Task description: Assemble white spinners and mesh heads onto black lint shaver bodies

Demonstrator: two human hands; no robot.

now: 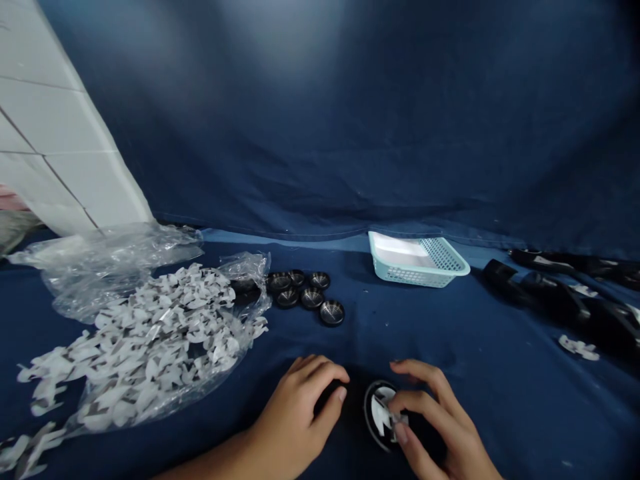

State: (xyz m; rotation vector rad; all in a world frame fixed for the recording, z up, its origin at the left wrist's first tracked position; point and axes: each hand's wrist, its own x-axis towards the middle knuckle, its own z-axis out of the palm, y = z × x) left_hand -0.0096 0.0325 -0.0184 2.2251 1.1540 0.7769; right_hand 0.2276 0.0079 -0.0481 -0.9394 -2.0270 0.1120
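Note:
My right hand (445,423) pinches a small white plastic piece (381,410) between thumb and fingers. That piece sits within the pale rim of a round black part (371,427), whose right side is hidden by my fingers. Left of it, my left hand (305,407) hovers with its fingers curved and the thumb apart from the forefinger, nothing between them. Several shiny black round caps (332,313) lie beyond my left hand. A large heap of white and grey plastic pieces (165,340) spreads over clear plastic film on the left.
A light blue basket (420,275) with white paper inside stands at the back. Black parts (555,297) lie along the right, with a loose white piece (579,347) near them. Crumpled clear bags (115,257) are at the back left. A dark blue curtain (340,133) hangs behind.

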